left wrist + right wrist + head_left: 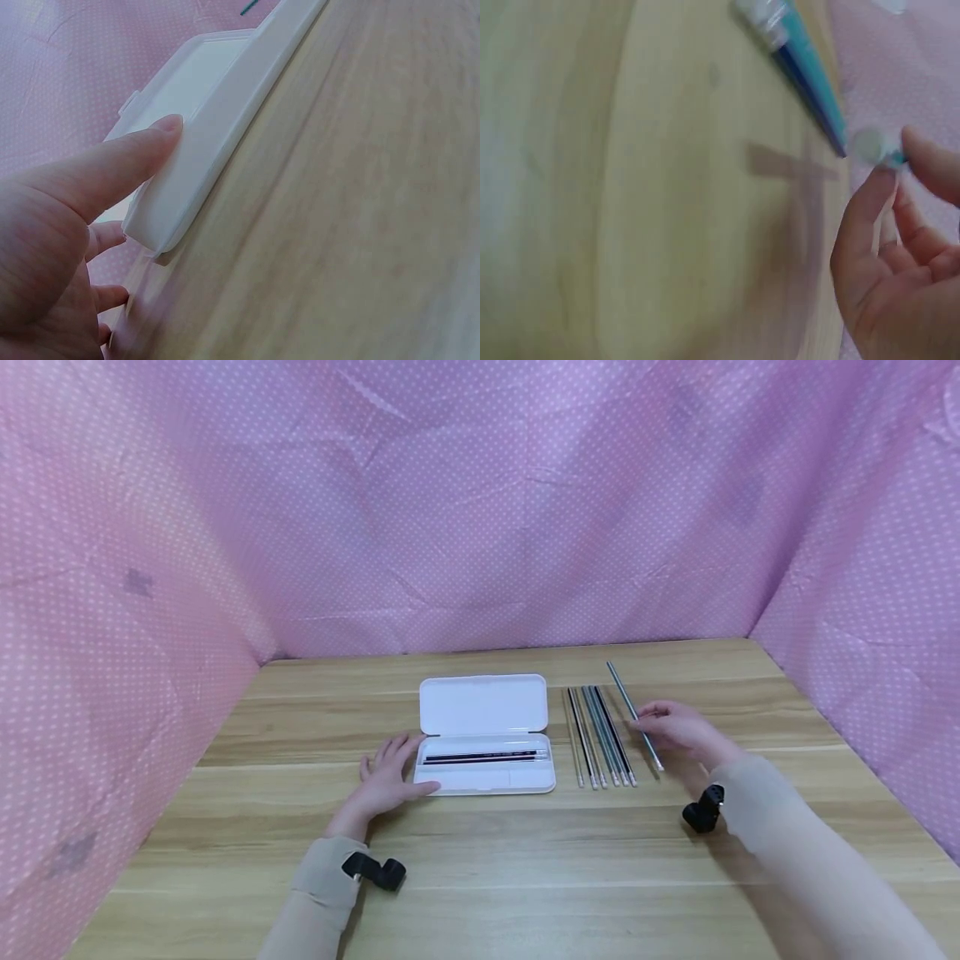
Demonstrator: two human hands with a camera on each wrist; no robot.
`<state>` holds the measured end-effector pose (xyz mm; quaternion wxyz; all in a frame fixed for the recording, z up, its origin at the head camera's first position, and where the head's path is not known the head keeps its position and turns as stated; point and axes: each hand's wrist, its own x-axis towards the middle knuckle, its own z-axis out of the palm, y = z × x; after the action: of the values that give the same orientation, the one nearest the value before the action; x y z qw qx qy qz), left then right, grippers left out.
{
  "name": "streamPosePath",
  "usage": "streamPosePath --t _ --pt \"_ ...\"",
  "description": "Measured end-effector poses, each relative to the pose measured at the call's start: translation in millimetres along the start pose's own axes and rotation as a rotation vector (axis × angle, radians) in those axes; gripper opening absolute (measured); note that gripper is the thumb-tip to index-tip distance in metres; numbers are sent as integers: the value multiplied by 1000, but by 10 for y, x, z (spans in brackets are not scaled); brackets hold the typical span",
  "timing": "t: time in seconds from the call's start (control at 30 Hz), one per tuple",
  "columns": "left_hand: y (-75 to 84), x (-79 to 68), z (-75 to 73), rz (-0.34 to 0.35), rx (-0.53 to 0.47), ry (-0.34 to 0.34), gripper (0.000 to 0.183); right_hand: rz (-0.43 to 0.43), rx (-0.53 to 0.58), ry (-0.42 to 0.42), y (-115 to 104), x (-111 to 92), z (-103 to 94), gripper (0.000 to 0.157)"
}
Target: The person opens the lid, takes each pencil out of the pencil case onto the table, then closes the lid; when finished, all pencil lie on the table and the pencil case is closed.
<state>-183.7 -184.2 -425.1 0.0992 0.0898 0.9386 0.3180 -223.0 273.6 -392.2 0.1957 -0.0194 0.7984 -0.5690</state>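
The work in hand looks to be moving pencils one at a time, with a single teal pencil (630,706) picked out: the right hand (678,729) holds it in a narrow pinch between thumb and forefinger, nearer its pale end, which points back toward the person. It slants just to the right of a row of pencils (604,727) on the wooden table (487,877) and seems to be raised off the surface. To my eye, the next move calls for a secure pinch and a turn of the wrist to bring the pencil level, clear of that row. Well to its left stands the open white pencil case (465,779), two dark pencils (480,760) lying lengthwise inside; the left hand (384,786), fingers spread wide, steadies its left end, thumb resting on the near edge
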Motion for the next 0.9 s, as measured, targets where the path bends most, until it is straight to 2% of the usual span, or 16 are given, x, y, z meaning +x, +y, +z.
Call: streamPosePath --t 0.1,0.33,0.7,0.8,0.9 --pt "0 -3 0 -2 3 0 85 30 -116 42 12 36 -8 41" --pt "-1 5 -7 1 -11 -2 85 88 -234 119 27 76 5 31" --pt "-7 -9 -7 0 -10 3 86 26 -546 227 -8 112 110 19" --pt "-10 -5 -4 -1 -4 1 86 41 -571 226 -10 114 116 18" --pt "-9 3 -5 -1 0 0 86 44 -539 205 -8 113 107 18"
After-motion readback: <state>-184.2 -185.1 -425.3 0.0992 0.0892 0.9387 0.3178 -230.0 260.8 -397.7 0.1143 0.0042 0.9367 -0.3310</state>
